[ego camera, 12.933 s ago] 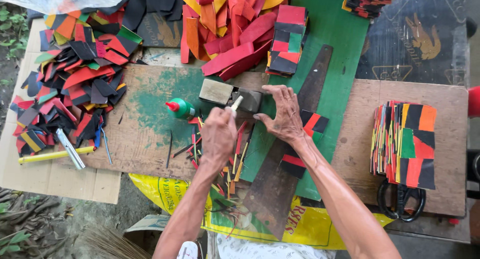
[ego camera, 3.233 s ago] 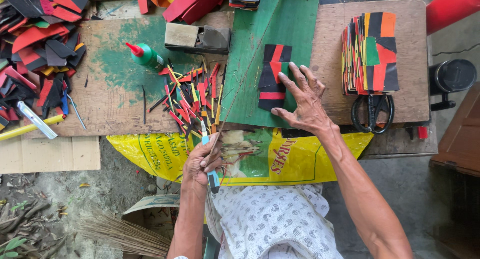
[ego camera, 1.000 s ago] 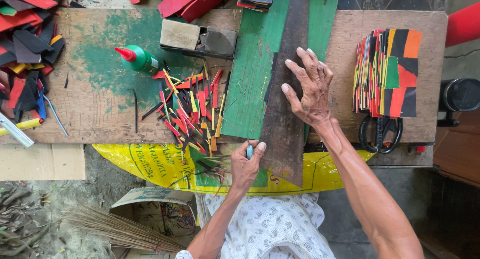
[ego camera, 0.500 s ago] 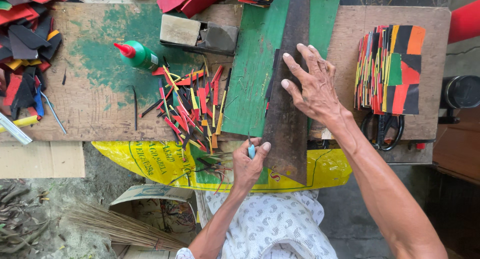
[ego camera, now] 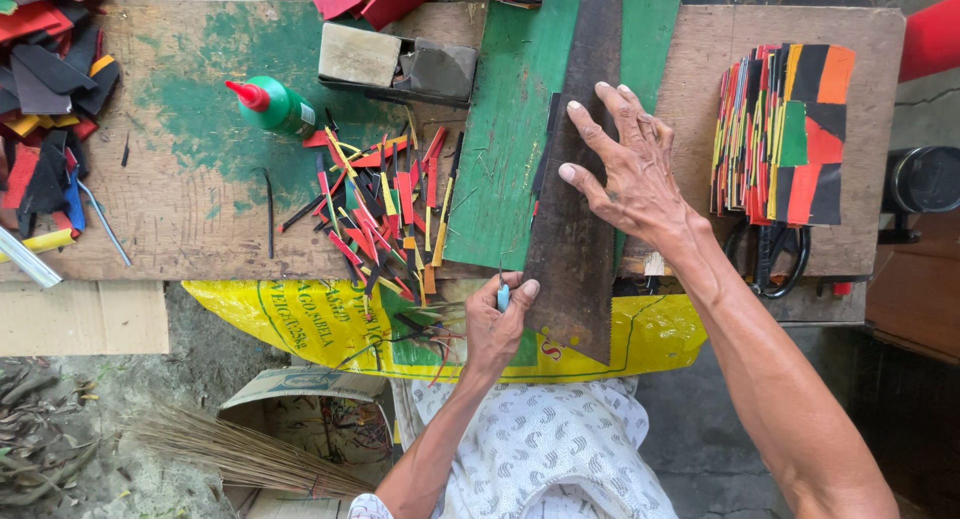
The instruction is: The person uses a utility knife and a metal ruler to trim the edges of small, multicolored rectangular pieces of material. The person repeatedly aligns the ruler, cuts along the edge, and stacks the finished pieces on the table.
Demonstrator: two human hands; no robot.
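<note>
Right hand (ego camera: 625, 174) spread flat, fingers fanned toward 11 o'clock, pressing down on a long dark metal straightedge (ego camera: 575, 239) laid over the green mat (ego camera: 510, 149). Left hand (ego camera: 497, 324) closed around a small blue-handled cutter (ego camera: 502, 297) (blade hidden), set against the straightedge's left edge near the front rim of the tabletop (ego camera: 180, 219). At 9 o'clock of the straightedge, a scatter of thin coloured strips (ego camera: 385, 204); at 10 o'clock, a green glue bottle (ego camera: 272, 104). At 3 o'clock, a stack of coloured sheets (ego camera: 780, 134) with black scissors (ego camera: 765, 259) just below.
</note>
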